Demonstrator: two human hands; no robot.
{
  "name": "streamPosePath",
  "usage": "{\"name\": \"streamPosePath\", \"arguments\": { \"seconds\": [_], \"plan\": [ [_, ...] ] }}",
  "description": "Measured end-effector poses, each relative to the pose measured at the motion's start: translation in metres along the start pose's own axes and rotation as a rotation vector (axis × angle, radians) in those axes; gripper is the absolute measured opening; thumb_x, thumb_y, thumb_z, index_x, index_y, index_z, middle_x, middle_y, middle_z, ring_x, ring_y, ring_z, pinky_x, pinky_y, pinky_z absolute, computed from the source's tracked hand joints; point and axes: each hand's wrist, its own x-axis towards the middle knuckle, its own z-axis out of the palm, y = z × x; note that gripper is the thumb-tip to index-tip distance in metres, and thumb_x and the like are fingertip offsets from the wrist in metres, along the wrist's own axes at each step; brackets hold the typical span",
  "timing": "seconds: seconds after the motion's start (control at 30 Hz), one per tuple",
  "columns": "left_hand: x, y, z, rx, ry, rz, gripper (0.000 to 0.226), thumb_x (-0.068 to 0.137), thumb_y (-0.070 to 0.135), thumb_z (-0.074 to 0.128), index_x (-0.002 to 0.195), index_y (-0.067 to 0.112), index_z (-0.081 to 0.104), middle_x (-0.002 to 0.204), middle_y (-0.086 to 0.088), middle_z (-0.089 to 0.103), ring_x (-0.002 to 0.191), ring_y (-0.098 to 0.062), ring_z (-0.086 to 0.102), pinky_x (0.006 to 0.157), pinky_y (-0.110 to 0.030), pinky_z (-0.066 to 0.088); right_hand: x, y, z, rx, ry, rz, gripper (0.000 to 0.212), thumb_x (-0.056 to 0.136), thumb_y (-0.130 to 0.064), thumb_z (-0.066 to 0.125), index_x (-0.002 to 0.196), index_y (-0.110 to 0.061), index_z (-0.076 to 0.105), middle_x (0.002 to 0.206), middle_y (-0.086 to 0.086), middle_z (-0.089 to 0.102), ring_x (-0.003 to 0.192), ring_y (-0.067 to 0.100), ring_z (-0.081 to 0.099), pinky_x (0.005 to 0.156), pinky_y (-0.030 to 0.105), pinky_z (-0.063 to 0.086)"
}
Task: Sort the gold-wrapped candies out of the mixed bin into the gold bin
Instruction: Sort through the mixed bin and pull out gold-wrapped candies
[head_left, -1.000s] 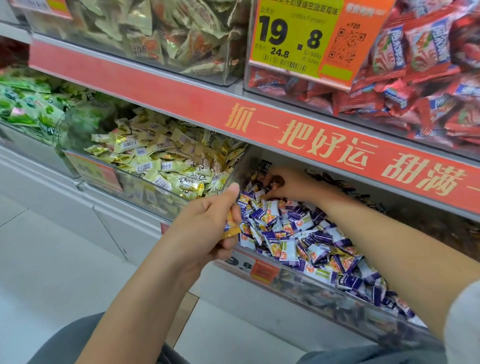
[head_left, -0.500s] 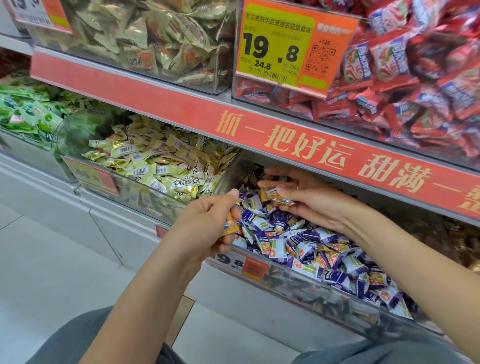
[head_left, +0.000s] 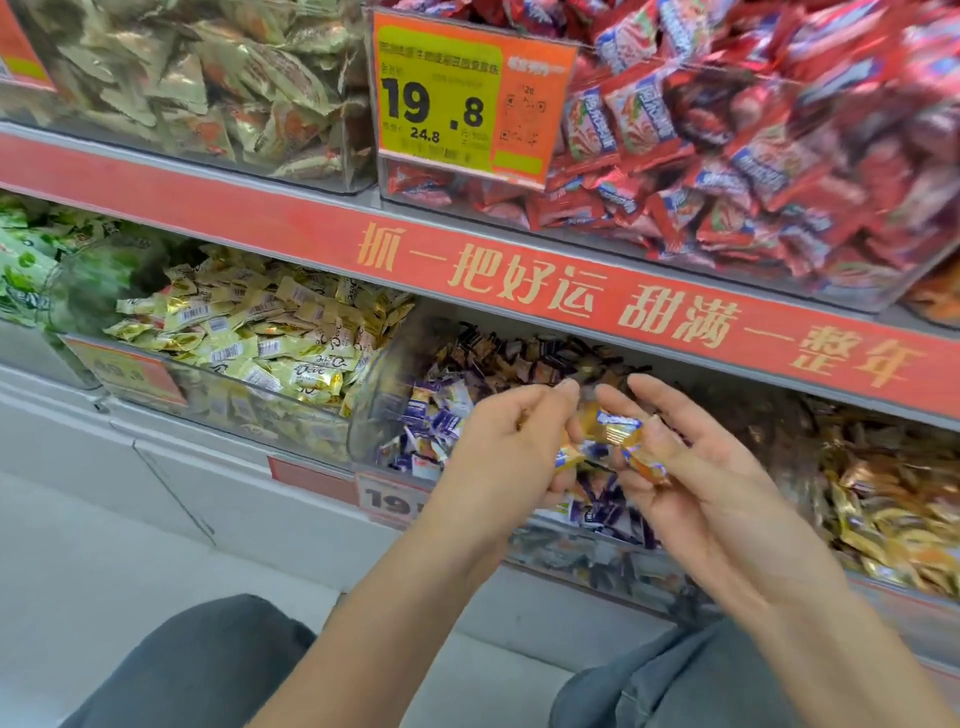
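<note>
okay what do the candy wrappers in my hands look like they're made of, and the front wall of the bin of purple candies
Candy wrappers: likely metallised foil or plastic film, glossy; they show gold-orange sheen, printed colour and crimped ends. The left hand and right hand both hold some.

Bin front wall: probably clear acrylic or similar hard plastic; the purple candies show through it, and it carries pale reflections.

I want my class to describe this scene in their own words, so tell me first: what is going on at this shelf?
A person is picking gold-wrapped candies out of the mixed bin of mostly purple-and-white sweets. The right hand holds a gold-wrapped candy on its fingers, and the left hand grips another small gold piece. Both hands are above the mixed bin; the gold bin sits to its left.
</note>
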Motion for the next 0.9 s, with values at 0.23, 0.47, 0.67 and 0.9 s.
{"name": "streamPosePath", "arguments": {
  "seconds": [0.23,0.47,0.67,0.9],
  "plan": [
    [0.01,-0.012,0.129,0.493,-0.331,0.279,0.043,0.097,0.032,0.049,0.058,0.014,0.052,0.043,0.0,0.037,0.043,-0.01,0.039,0.049,-0.028,0.034,-0.043,-0.053,-0.144,-0.52,0.496,-0.387,0.009,0.09,-0.019,0.06,0.091,-0.025,0.065,0.091,-0.007,0.069,0.078,0.01,0.057,0.065,0.025,0.049],
    [0.054,-0.035,0.24,0.611,-0.37,0.151,0.031,0.1,0.026,0.045,0.084,0.007,0.064,0.076,-0.01,0.061,0.073,-0.026,0.054,0.065,-0.029,0.038,-0.042,-0.085,-0.241,-0.874,0.599,-0.179,0.023,0.102,-0.026,0.04,0.111,-0.017,0.059,0.089,-0.009,0.065,0.074,-0.001,0.055,0.063,0.013,0.04],
    [0.065,-0.037,0.251,0.666,-0.468,0.074,0.049,0.1,0.033,0.043,0.145,0.016,0.035,0.143,-0.008,0.045,0.129,-0.025,0.045,0.096,-0.025,0.038,-0.059,-0.079,-0.252,-1.069,0.349,-0.314,0.027,0.099,-0.01,0.046,0.113,-0.03,0.058,0.106,-0.013,0.06,0.09,-0.002,0.055,0.08,0.01,0.042],
    [0.022,-0.036,0.211,0.821,-0.371,0.325,0.032,0.093,0.006,0.044,0.12,0.018,0.057,0.122,-0.001,0.051,0.099,-0.016,0.057,0.084,-0.024,0.044,0.016,-0.06,-0.265,-1.788,-0.351,0.219,0.053,0.091,-0.066,0.033,0.14,-0.058,0.016,0.154,-0.021,-0.008,0.143,0.008,-0.012,0.117,0.052,-0.003]
  ]
}}
